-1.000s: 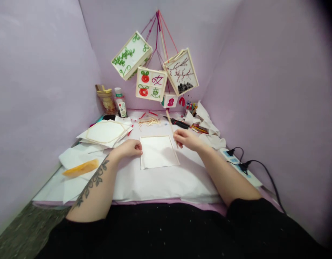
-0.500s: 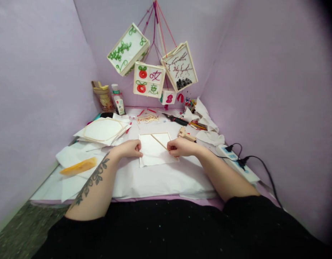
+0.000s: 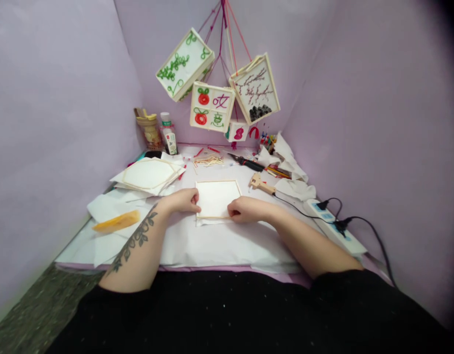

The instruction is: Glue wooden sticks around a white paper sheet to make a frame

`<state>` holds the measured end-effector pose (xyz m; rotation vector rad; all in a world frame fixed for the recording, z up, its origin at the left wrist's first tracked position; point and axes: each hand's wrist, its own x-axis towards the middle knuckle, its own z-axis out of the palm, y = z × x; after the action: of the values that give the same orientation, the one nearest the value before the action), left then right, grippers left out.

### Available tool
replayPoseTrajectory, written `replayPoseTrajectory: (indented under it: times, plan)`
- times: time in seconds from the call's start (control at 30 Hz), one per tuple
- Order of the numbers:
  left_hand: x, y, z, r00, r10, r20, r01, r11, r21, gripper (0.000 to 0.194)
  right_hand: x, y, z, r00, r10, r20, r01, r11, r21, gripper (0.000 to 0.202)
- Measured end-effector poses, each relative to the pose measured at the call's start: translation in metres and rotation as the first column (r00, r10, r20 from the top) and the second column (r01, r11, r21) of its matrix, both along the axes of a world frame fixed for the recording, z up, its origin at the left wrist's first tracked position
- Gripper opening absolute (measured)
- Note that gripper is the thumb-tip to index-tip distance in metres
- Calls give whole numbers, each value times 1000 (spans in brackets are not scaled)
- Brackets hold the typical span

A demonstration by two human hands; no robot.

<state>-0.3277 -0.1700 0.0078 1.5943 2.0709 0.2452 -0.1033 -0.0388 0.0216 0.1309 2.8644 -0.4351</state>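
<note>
A white sheet of paper (image 3: 215, 199) edged with thin wooden sticks lies on the table in front of me. My left hand (image 3: 185, 200) is closed at its left edge, thumb down by the lower left corner. Across the lower part of the sheet runs a thin wooden stick (image 3: 214, 217), level with the near edge. My right hand (image 3: 246, 209) pinches around that stick's right end, and its fingers hide the lower right corner. A strip of paper shows below the stick.
A beige glue gun (image 3: 262, 184) lies to the right, its cable leading to a power strip (image 3: 337, 228). Behind are pliers (image 3: 247, 162) and loose sticks (image 3: 209, 161). Framed sheets (image 3: 149, 173) and a yellow strip (image 3: 116, 222) lie left. Decorated lantern boxes (image 3: 212, 105) hang above.
The stick was slanted across the sheet in my right hand; now it lies along the near edge. My right hand has come slightly down. The whole view has shifted a little.
</note>
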Motion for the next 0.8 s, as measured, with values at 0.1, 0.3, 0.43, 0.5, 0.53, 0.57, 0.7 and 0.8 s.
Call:
replayPoseTrajectory:
  times: [0.1, 0.3, 0.43, 0.5, 0.53, 0.57, 0.7, 0.8]
  plan:
    - [1, 0, 1, 1000, 5, -7, -5, 1000, -1, 31, -1, -1, -1, 1000, 0, 19, 0, 1000, 11, 19]
    - [2, -1, 4, 1000, 13, -11, -14, 1000, -18, 32, 0, -2, 0, 1000, 5, 2, -5, 999, 50, 16]
    - [2, -1, 3, 1000, 3, -7, -3, 1000, -8, 31, 0, -4, 2, 1000, 4, -5, -3, 998, 66, 16]
    - [1, -1, 1, 1000, -6, -4, 6, 1000, 1, 31, 0, -4, 2, 1000, 7, 0, -6, 996, 87, 16]
    - [1, 0, 0, 1000, -9, 1, 9, 1000, 4, 31, -1, -4, 2, 1000, 11, 2, -11, 995, 97, 17]
    - [0, 0, -1, 1000, -12, 6, 12, 1000, 8, 31, -1, -4, 2, 1000, 16, 3, -16, 994, 104, 17]
    - [0, -1, 0, 1000, -11, 12, 11, 1000, -1, 31, -1, -4, 3, 1000, 4, 19, -6, 995, 100, 16]
    - [6, -2, 7, 1000, -26, -8, 26, 1000, 7, 28, -1, -4, 3, 1000, -6, 20, 4, 996, 85, 16]
